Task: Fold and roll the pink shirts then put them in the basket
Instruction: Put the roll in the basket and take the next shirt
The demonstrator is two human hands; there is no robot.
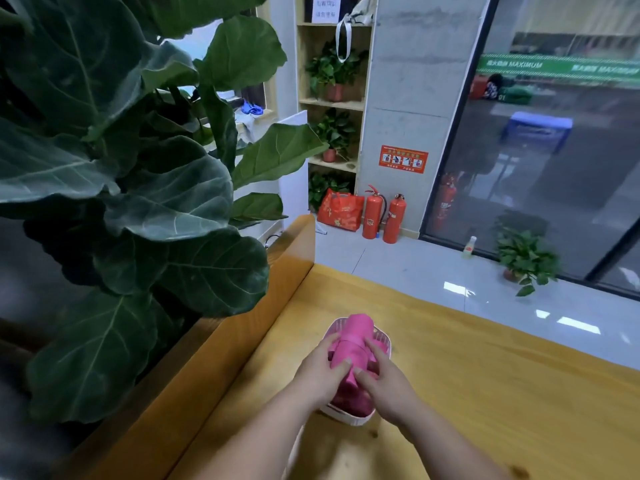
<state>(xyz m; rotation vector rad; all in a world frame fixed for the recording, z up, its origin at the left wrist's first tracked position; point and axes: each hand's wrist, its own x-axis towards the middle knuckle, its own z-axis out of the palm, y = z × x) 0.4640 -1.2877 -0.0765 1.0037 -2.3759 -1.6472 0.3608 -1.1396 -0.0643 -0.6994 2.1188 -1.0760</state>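
Pink fabric, rolled into a smooth, tight cylinder: the shirt lies lengthwise on top of a pale slatted plastic basket (more pink cloth shows beneath it) at lower centre of the frame. Each grip is closed on the roll, left hand and right hand curled round its near end. The basket stands on a glossy yellow wooden counter.

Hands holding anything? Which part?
Left hand and right hand grip the rolled pink shirt by its near half, from either side, over the pink plastic basket.
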